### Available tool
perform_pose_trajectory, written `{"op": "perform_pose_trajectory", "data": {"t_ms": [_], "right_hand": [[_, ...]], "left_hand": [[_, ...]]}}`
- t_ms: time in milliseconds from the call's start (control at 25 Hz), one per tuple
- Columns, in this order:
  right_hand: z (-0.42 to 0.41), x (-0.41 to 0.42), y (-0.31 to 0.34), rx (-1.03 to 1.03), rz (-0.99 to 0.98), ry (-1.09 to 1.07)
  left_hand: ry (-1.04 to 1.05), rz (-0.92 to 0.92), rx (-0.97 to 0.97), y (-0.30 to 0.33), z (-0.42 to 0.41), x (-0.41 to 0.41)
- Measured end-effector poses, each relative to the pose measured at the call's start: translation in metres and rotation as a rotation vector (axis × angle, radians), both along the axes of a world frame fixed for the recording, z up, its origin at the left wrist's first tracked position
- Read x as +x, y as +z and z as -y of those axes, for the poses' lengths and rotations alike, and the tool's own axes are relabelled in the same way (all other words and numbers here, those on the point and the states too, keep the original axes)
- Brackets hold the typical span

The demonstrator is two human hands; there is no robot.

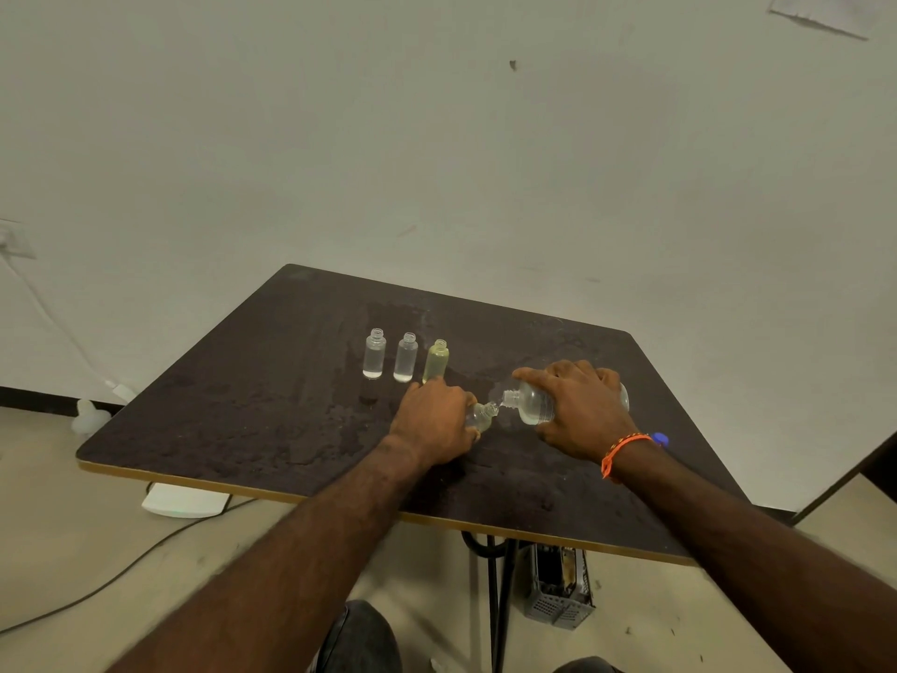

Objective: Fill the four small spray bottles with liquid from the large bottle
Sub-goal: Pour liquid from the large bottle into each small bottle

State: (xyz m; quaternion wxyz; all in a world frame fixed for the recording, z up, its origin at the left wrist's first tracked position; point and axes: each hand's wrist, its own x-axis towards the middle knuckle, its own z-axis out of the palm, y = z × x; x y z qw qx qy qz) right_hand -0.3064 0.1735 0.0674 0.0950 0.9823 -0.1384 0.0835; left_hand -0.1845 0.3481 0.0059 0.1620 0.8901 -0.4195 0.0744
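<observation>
Large bottle (534, 405) lies near-horizontal in our right hand (577, 410), neck pointing left, meeting the tilted small bottle (480, 416) that our left hand (432, 420) grips above the table (242, 429); fingers hide both bodies. Three uncapped bottles (405, 358) stand behind

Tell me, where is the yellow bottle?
In the head view, the yellow bottle stands rightmost in the row of three, just behind the left hand.

Bare workroom: plain wall (437, 138), worn dark table (272, 410), floor cables (121, 570), wall socket (14, 240).
</observation>
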Motion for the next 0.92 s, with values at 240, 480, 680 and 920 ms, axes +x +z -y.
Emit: {"op": "perform_pose_trajectory", "data": {"t_ms": [240,480,680,920], "right_hand": [[-0.0009,-0.0007,0.0011,0.003,-0.003,0.0],[-0.002,-0.0001,0.0025,-0.009,-0.003,0.001],[-0.0028,0.0003,0.003,-0.02,-0.001,0.006],[-0.0022,0.0006,0.0029,-0.024,-0.006,0.004]], "left_hand": [[-0.002,-0.024,-0.008,0.0012,-0.0001,-0.0005],[0.001,-0.043,-0.016,0.0035,-0.0013,-0.0023],[-0.003,-0.025,-0.028,0.004,-0.0025,-0.0026],[-0.005,-0.031,-0.035,0.0034,-0.0033,-0.0023]]}}
